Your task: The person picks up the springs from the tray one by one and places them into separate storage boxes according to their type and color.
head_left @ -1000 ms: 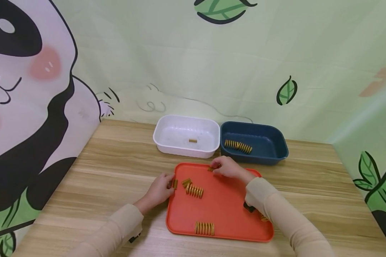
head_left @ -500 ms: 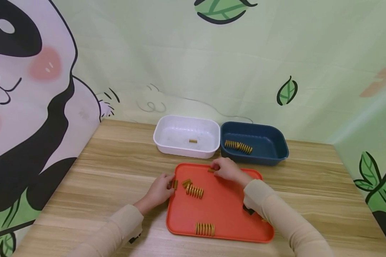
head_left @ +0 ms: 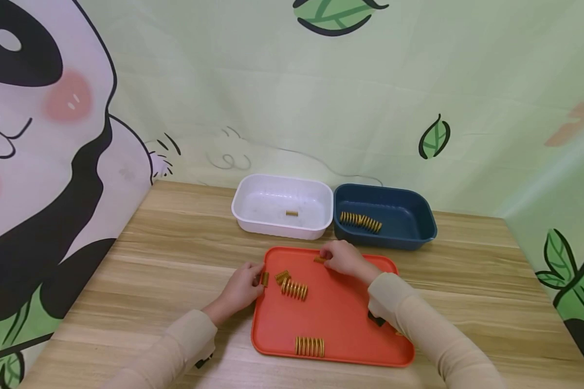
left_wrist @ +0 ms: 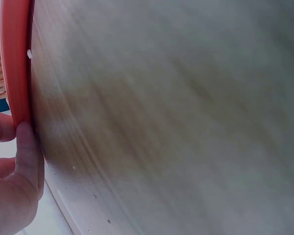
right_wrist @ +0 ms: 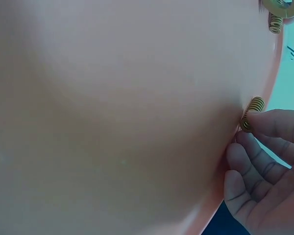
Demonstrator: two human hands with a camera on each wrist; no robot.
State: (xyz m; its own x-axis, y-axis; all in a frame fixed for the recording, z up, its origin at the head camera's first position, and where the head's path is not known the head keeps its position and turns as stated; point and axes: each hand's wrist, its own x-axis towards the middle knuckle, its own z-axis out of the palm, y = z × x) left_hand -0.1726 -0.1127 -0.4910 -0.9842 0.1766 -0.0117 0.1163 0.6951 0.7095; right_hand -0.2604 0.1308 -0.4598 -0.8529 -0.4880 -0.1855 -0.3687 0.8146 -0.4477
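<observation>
Seemingly, picking up is the step in hand — the next move calls for a secure lift.
Head view: a small gold metal coil spring [head_left: 318,260] lies inside the red rectangular plastic tray's [head_left: 340,324] far edge, at the right hand [head_left: 343,257]. Left wrist: the left hand [left_wrist: 17,186] grips the tray's rim. Right wrist: the right hand pinches the spring.

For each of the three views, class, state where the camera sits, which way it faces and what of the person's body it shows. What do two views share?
Head: worn on the head, facing forward and down over the red tray; both forearms, left hand and right hand show.
Left wrist: on that wrist, facing the tabletop and tray rim; part of the left hand shows.
Right wrist: on that wrist, facing the tray; the right hand shows, pinching a small spring.
Shared: head and right wrist both show that spring.
</observation>
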